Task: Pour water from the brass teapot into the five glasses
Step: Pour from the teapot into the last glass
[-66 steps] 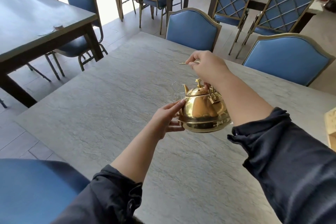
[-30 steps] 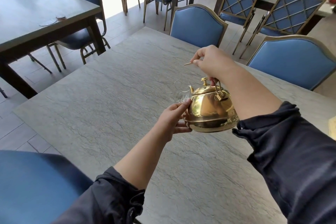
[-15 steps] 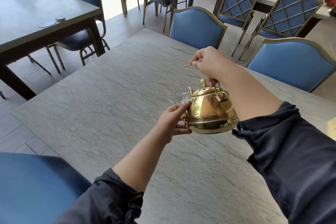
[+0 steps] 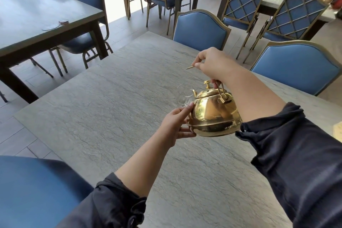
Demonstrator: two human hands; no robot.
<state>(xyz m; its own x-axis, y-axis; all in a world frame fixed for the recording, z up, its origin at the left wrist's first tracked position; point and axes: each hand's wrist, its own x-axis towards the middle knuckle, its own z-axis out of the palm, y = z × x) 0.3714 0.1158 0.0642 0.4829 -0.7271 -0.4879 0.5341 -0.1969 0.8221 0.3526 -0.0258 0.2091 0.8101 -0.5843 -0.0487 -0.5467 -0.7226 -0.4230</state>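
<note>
Brass, shiny and round, the teapot (image 4: pixel 214 113) hangs in the air above the grey stone bench (image 4: pixel 111 116), tipped a little toward its spout. We see our right hand (image 4: pixel 214 65) above it, with the fingers (image 4: pixel 215 85) curled tight around the thin wire handle at the top of the pot. A thin brass stick (image 4: pixel 189 67) pokes out from that same hand, pinched near the thumb. Our left hand (image 4: pixel 175 124) is beside the pot's round belly. Its fingers are spread and pressed flat on the side and under the rim, so they steady the pot without closing around it. The lid with its little knob (image 4: pixel 207 83) sits on top of the pot.

Just past the spout stands one clear glass (image 4: pixel 184 96) on the bench. It is upright, and the spout points at it. We cannot tell if any water is in it. We see no other glasses from here.

Dark sleeves (image 4: pixel 296 153) cover both our arms. Blue chairs (image 4: pixel 200 29) with gold edges stand at the far side of the bench. A dark table (image 4: pixel 37 15) is off to the left.
</note>
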